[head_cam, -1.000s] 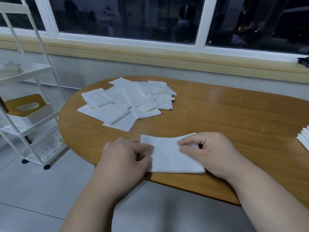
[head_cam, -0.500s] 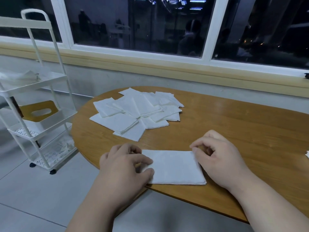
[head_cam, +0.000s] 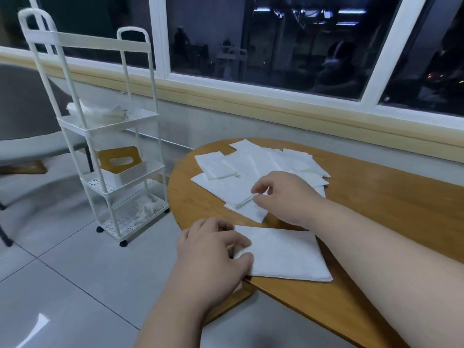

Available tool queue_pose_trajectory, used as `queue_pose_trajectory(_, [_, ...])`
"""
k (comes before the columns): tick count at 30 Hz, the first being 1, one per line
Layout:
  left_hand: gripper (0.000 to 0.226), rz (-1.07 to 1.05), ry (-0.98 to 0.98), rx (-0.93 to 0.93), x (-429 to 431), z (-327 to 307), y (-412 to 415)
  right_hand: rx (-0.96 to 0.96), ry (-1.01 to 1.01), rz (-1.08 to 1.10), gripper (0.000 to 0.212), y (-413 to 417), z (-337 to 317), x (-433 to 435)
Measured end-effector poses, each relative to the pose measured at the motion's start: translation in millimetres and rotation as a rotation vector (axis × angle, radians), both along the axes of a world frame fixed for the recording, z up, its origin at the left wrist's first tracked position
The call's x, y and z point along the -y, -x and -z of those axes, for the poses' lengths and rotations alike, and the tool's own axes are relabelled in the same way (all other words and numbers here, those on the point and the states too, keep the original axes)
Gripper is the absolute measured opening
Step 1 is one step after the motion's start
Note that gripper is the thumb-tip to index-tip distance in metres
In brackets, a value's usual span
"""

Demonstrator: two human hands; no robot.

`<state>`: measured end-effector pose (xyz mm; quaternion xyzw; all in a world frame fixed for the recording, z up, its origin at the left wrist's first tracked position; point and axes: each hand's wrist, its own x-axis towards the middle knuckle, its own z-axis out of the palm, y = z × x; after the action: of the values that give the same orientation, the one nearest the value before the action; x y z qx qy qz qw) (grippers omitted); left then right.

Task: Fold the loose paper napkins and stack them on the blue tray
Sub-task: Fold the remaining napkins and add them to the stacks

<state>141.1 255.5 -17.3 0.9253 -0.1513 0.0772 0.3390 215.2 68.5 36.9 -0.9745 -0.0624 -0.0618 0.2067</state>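
Left hand point(head_cam: 211, 254) pinches folded napkin point(head_cam: 283, 254); right hand point(head_cam: 286, 197) seemingly pinches loose napkins point(head_cam: 226, 187); cart point(head_cam: 110, 126) nearby.

The left hand point(head_cam: 213, 249) is laid palm down at the near side, forearm angled up from below. Its fingers are curled, and thumb and forefinger are set on the left edge of the folded napkin point(head_cam: 283, 254); pinch or mere press cannot be told. The right arm is stretched across from the right. The right hand point(head_cam: 283, 197) is held further out, a corner of a loose napkin point(head_cam: 233, 192) nipped between thumb and forefinger.
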Motion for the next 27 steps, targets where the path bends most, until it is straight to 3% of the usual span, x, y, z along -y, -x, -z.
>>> queue_pose_trajectory(12, [0.023,0.047,0.065,0.009,-10.7,7.7,-12.3,-0.025,0.123,-0.015,0.031,-88.5,6.7,-51.0])
queue_pose_trajectory(19, [0.025,0.062,0.073,0.023,-11.7,10.4,-13.7,0.01,0.2,-0.031,0.014,-106.9,14.2,-65.1])
queue_pose_trajectory(27, [0.024,0.065,0.089,0.035,-12.1,10.7,-14.3,0.043,0.196,-0.004,0.025,-110.1,14.3,-62.6])
